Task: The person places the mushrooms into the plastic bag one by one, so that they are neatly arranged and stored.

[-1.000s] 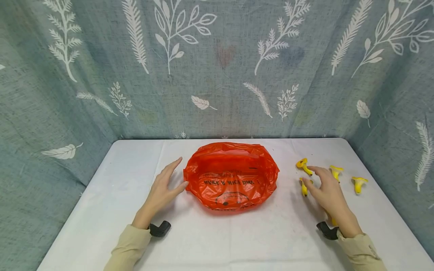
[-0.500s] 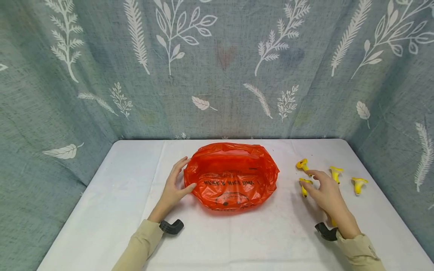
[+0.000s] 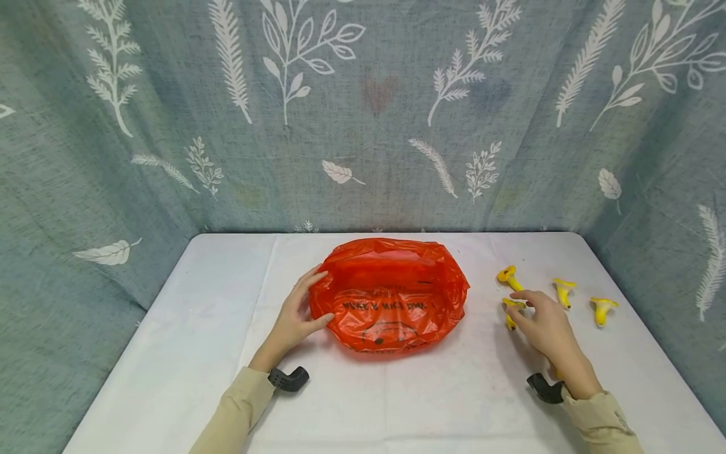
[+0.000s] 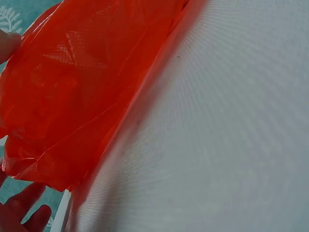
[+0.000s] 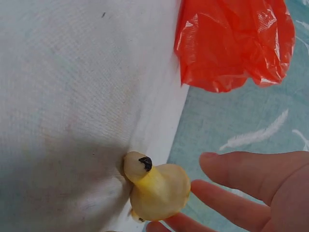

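Note:
A red plastic bag (image 3: 391, 296) with black print stands with its mouth spread wide on the white table. My left hand (image 3: 297, 318) is at its left side, thumb and fingers spread along the rim. In the left wrist view the thumb (image 4: 7, 46) meets the bag's edge, while other fingers (image 4: 26, 208) lie just beyond its corner. My right hand (image 3: 544, 325) is over a yellow mushroom (image 5: 159, 191) with a dark stem end. Its thumb is held apart from the mushroom, and a fingertip lies right at the cap.
More yellow mushrooms lie around the right hand: one behind it (image 3: 508, 276), one beyond its knuckles (image 3: 563, 291) and one to the right (image 3: 602, 309). Another is mostly hidden under the wrist. A leaf-patterned curtain (image 3: 374, 170) borders the white table (image 3: 142, 378) at the back and sides.
My left hand has moved right, from beside the bag to its left rim. The right hand has shifted slightly toward me, its thumb and fingers drawing closer around the near mushroom.

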The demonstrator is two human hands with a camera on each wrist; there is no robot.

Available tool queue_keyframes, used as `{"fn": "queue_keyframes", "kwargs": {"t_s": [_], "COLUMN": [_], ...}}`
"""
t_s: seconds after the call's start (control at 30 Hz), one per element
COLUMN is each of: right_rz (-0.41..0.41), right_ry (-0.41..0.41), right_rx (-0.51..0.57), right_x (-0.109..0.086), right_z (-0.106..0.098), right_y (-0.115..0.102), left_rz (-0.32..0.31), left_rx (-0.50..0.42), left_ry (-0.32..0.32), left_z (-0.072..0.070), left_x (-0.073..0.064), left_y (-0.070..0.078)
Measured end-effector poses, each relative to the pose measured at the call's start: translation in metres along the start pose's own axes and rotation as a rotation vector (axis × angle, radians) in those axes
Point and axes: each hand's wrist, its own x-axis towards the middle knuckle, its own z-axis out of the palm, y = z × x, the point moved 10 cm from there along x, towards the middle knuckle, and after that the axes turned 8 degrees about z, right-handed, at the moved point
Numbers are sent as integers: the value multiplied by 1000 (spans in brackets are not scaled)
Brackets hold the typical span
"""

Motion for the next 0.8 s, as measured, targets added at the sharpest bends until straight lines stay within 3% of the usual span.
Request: {"fn": "queue_keyframes", "kwargs": {"t_s": [0.8], "right_rz": [78], "right_ry": [-56], "right_rx": [-18], "right_x": [4], "right_z": [11], "right_y": [8], "left_rz": [1], "left_rx": [33], "left_ry": [10], "left_z": [-1], "left_x": [1], "left_y": [2]}}
